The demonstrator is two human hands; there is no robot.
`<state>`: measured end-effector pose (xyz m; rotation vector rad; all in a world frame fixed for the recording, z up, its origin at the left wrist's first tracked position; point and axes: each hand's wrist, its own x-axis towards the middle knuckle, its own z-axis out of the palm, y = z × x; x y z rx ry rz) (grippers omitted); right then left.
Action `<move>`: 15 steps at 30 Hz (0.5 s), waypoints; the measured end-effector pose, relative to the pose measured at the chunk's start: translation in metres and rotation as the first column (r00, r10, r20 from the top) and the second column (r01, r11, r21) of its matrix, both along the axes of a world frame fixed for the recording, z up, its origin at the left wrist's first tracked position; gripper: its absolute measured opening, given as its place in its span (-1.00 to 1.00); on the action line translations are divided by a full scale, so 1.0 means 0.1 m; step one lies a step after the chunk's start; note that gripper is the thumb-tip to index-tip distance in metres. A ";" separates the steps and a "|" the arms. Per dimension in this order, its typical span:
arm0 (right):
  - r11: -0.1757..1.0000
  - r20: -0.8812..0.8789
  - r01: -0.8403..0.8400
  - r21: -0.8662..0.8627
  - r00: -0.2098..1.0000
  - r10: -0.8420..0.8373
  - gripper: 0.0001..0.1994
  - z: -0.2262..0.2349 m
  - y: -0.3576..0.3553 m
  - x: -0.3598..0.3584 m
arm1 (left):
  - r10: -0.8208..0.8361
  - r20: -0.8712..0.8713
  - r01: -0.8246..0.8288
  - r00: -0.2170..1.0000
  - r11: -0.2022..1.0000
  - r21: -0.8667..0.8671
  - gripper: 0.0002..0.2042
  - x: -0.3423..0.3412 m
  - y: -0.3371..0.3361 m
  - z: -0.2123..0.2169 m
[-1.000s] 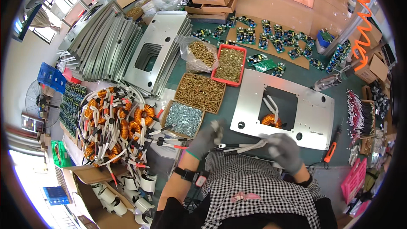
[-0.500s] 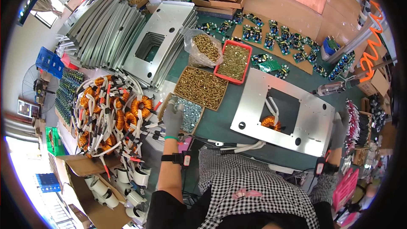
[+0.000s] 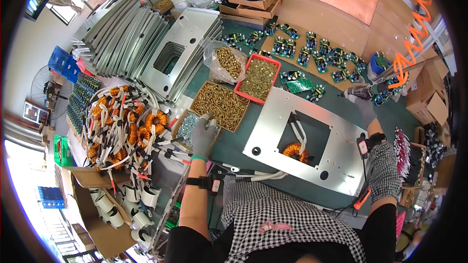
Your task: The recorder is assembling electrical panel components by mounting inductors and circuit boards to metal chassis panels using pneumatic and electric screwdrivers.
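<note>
My left hand (image 3: 204,136), in a grey glove, is over the right edge of a small carton of silvery nuts (image 3: 186,129), just below a carton of brass-coloured screws (image 3: 220,105). Its fingers are bent together; what they hold, if anything, is too small to make out. Farther right, my gloved right hand (image 3: 364,108) is closed around a power screwdriver (image 3: 358,92) on an orange coiled hose (image 3: 405,63). Between my hands lies a silver metal panel (image 3: 263,134) with a large rectangular opening. An orange copper-wound ring coil (image 3: 295,151) with white leads shows in that opening.
A red tray of small brass parts (image 3: 258,79) and a bag of brass fittings (image 3: 227,62) stand beyond the cartons. Stacked metal panels (image 3: 180,44) and piled coils (image 3: 131,131) are at left. Green circuit boards (image 3: 319,58) lie on cardboard at the back.
My left hand has drawn back from the middle of the nut carton to its right edge. My right hand has moved from the panel's right edge up to the screwdriver and grasped it.
</note>
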<state>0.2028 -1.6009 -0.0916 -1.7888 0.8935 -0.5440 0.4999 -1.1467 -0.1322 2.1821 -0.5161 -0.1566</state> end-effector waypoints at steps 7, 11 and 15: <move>0.956 0.543 -0.237 0.174 0.833 0.107 -0.54 0.67 0.31 0.31 | -0.085 0.157 0.042 0.984 0.966 0.256 -0.74 0.45 -0.50 -0.16; 0.984 0.581 -0.033 -0.176 0.803 0.130 -0.54 1.25 0.72 0.32 | -0.101 0.130 0.028 0.986 0.882 0.471 -0.81 0.72 -0.73 -0.31; 0.968 0.767 -0.205 -0.148 0.594 0.243 -0.49 1.65 1.23 0.16 | -0.214 -0.002 0.179 0.977 0.813 0.555 -0.86 0.88 -0.73 -0.28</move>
